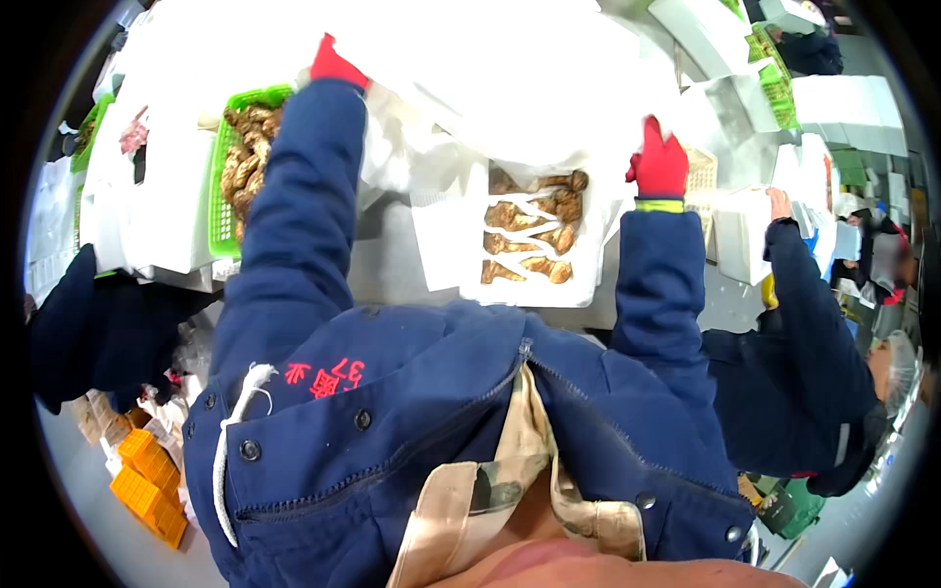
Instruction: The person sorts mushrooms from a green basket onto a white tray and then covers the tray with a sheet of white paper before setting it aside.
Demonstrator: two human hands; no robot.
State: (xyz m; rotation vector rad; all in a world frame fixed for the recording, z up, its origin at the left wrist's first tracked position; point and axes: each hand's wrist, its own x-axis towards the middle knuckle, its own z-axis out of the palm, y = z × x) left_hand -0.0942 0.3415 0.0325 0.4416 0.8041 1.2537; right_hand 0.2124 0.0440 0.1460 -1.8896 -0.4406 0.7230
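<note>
A broad, glaring white sheet (510, 73) stretches between my arms; paper or plastic, I cannot tell. My left hand (338, 66), in a red glove, is closed at its left side. Likewise red-gloved, my right hand (662, 165) is closed at the right side, lower than the left. Below the sheet sits a white foam box (529, 294) holding rows of brown mushrooms (534, 235) with white strips between them. The sheet hangs over the box's far end. Beside my left forearm, a green basket (220, 191) is full of similar mushrooms.
White foam boxes (176, 201) stand at left, and more foam boxes (848, 116) at right. A cream basket (701, 176) is beside my right hand. Co-workers flank me: a dark sleeve (98, 323) at left, a bare hand (779, 204) at right. Orange crates (149, 480) lie lower left.
</note>
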